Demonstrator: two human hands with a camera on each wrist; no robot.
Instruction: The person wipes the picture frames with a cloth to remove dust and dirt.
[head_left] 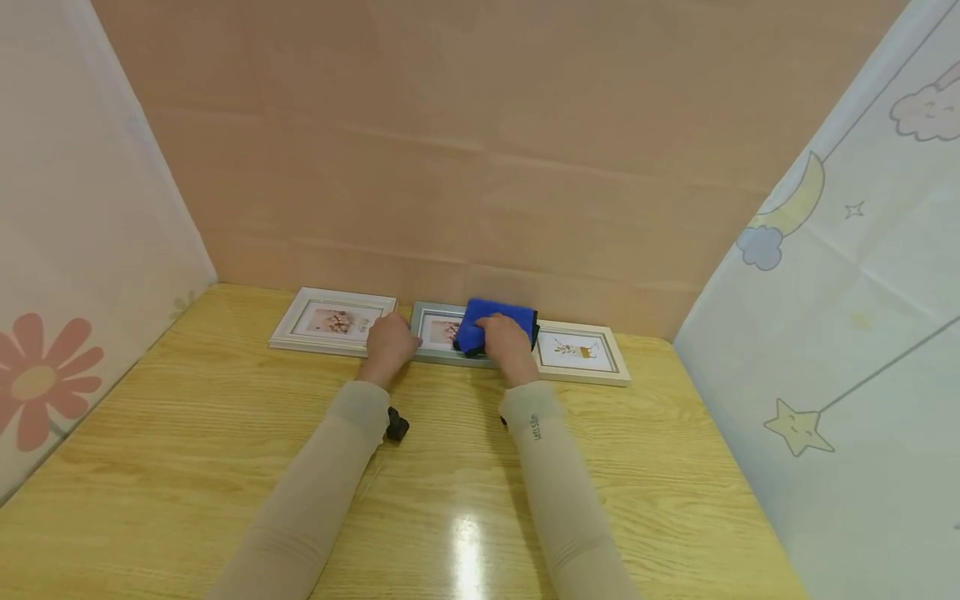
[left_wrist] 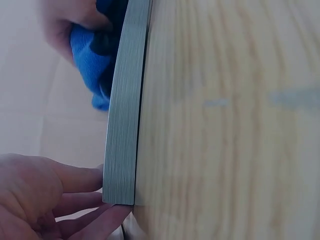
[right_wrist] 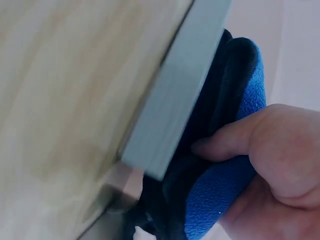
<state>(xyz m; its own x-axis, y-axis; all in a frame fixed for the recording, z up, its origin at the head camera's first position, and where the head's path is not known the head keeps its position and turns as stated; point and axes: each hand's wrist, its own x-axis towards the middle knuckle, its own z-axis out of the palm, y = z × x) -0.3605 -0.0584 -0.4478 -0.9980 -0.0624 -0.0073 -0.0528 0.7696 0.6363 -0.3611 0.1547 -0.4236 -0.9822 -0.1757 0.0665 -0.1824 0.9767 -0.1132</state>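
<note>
A grey-green picture frame (head_left: pixel 427 333) lies flat on the wooden table, with a flower picture inside. At its left end is my left hand (head_left: pixel 393 338), holding the corner between thumb and fingers, as the left wrist view shows up close (left_wrist: pixel 55 195). My right hand (head_left: pixel 508 340) grips a folded blue cloth (head_left: pixel 469 318) with black edging, pressed over the right part of this frame. In the right wrist view the thumb (right_wrist: pixel 230 142) bears on the cloth's dark fold beside the frame's end. The cloth hides much of the picture.
A white frame (head_left: pixel 300 321) lies at the left and a cream frame (head_left: pixel 618 360) at the right, in one row. Behind them rises a brown backdrop (head_left: pixel 480 167). Patterned sheets (head_left: pixel 885 333) flank the table (head_left: pixel 442 500) on both sides.
</note>
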